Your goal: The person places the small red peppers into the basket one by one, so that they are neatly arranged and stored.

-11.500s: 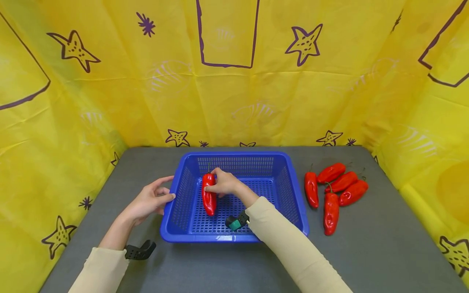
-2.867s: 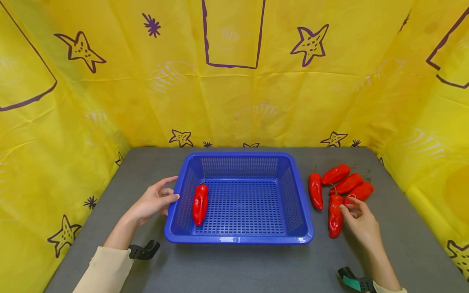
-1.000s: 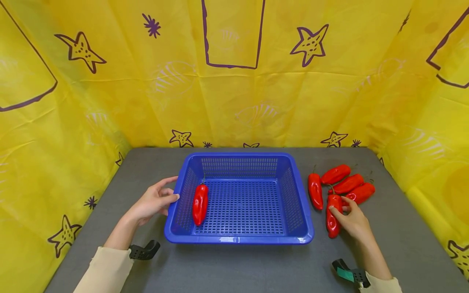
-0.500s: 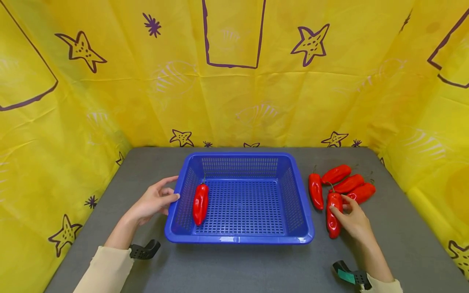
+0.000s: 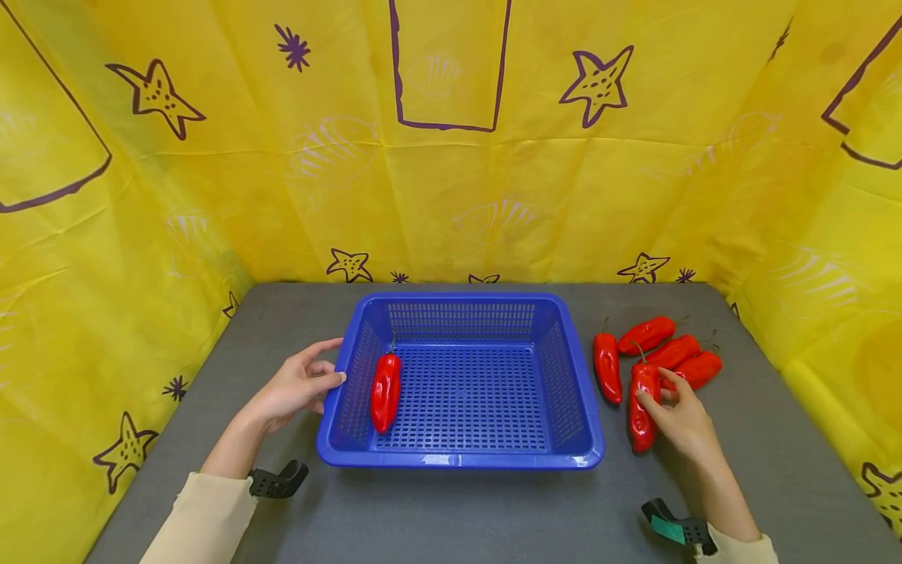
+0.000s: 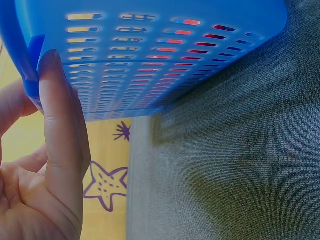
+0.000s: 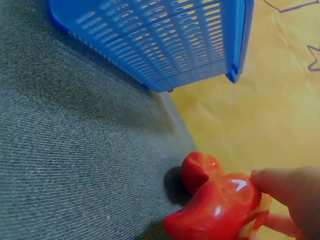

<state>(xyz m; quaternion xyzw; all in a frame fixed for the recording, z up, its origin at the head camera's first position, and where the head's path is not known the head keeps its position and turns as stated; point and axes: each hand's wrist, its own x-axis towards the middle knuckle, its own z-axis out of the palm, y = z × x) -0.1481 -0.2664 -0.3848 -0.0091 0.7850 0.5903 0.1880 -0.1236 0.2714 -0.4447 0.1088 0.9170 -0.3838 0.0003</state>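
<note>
My left hand (image 5: 299, 388) holds the left rim of a blue plastic basket (image 5: 458, 460), its thumb on the outer side in the left wrist view. Inside the basket, toward the left wall, lies one red pepper (image 5: 385, 393) with a green stem. Right of the basket, my right hand (image 5: 683, 419) pinches another red pepper (image 5: 640, 423) between thumb and fingers. In the right wrist view that pepper (image 7: 215, 210) appears tilted, slightly off the table, with a second pepper (image 7: 197, 170) behind it.
Several more red peppers lie right of the basket: one pepper (image 5: 607, 368) near its wall, others grouped behind my right hand, including a pepper (image 5: 646, 335) at the back. The grey table (image 5: 437, 517) meets a yellow patterned cloth (image 5: 451, 196) at its back and sides.
Earlier my right hand put one pepper into the basket's left side, then moved right to the pile. It has since pinched the front pepper and raised it slightly. My left hand stays put.
</note>
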